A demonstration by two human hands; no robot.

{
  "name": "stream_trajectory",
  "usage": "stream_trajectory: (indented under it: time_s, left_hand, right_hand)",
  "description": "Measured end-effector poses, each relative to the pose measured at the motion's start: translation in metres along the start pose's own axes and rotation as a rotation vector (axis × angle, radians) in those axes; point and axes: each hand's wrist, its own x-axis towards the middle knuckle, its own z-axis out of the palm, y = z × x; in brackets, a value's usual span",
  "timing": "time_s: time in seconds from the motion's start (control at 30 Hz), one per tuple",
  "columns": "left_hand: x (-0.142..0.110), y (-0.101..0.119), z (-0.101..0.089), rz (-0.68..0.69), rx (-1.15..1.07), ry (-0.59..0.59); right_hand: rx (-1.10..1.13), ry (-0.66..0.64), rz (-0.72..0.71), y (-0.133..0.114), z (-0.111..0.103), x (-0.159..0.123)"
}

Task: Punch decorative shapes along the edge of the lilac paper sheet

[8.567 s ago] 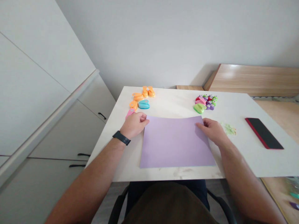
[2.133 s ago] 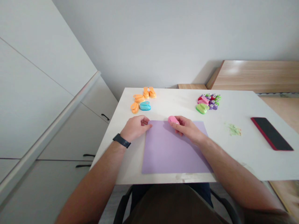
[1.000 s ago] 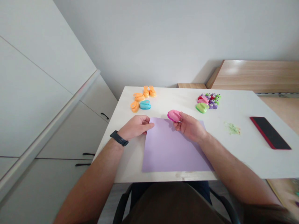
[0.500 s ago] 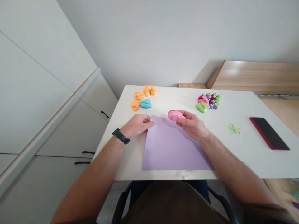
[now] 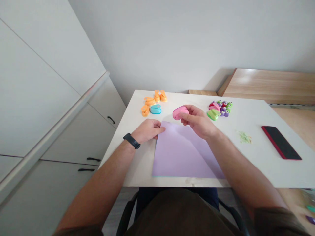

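Two hands: left hand (image 5: 147, 130) open on lilac paper sheet (image 5: 183, 154), right hand (image 5: 198, 122) closed around pink craft punch (image 5: 180, 112)
Punch: over sheet far edge, long axis slanting
Sheet: near front edge of white table (image 5: 137, 160)

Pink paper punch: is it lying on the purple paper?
No, the pink paper punch is gripped in the right hand, past the far edge of the purple paper sheet, not lying on it.

A pink craft punch (image 5: 180, 112) stands out above the pale lilac paper sheet (image 5: 184, 154), near orange punches (image 5: 149, 101), a turquoise punch (image 5: 155, 109) and a red-edged black phone (image 5: 281, 142).
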Motion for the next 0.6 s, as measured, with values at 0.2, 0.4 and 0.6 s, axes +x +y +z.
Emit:
stream_trajectory:
  time_s: [0.2, 0.4, 0.6]
  left_hand:
    - [-0.002, 0.001, 0.004, 0.031, -0.015, 0.015]
    - [-0.004, 0.006, 0.005, 0.052, -0.004, 0.041]
    - [-0.004, 0.005, 0.005, 0.077, 0.03, 0.011]
  right_hand:
    - [0.029, 0.001, 0.061, 0.026, 0.013, 0.014]
    - [0.012, -0.04, 0.079, 0.038, 0.014, 0.014]
    - [0.013, -0.056, 0.106, 0.039, 0.013, 0.015]
